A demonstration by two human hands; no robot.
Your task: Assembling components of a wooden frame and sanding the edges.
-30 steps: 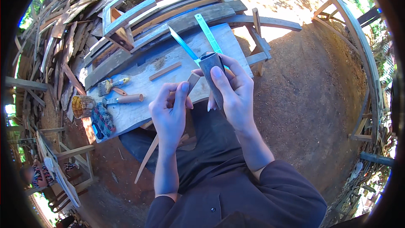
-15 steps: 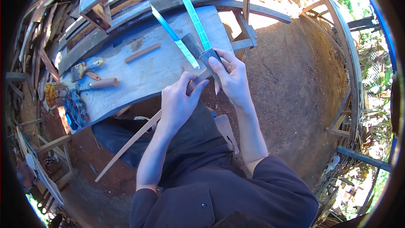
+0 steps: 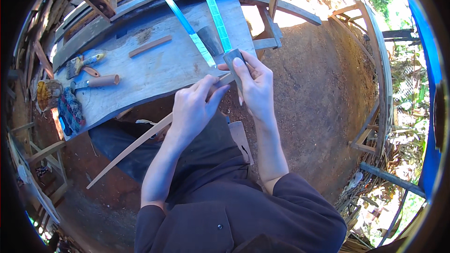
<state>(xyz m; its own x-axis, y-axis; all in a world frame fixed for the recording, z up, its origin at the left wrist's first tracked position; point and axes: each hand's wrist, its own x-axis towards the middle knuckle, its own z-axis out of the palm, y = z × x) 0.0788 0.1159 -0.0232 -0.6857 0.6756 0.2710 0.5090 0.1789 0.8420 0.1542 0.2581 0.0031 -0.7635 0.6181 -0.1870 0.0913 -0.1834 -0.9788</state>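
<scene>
L hand (image 3: 194, 105): closed on strip (image 3: 133, 148) nr its upper end, prob. to steady that end.
R hand (image 3: 257, 84): gripping dark block (image 3: 233, 61), thumb on its face, prob. for ctrl.
Strip: in my L hand, over my lap, by table (image 3: 154, 72) edge; long axis diag., lower L to upper R.
Tip: points twd block, v. close; contact can't tell.

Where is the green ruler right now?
In the head view, the green ruler is above centre, right of the blue-white strip, its lower end by the right hand.
</scene>
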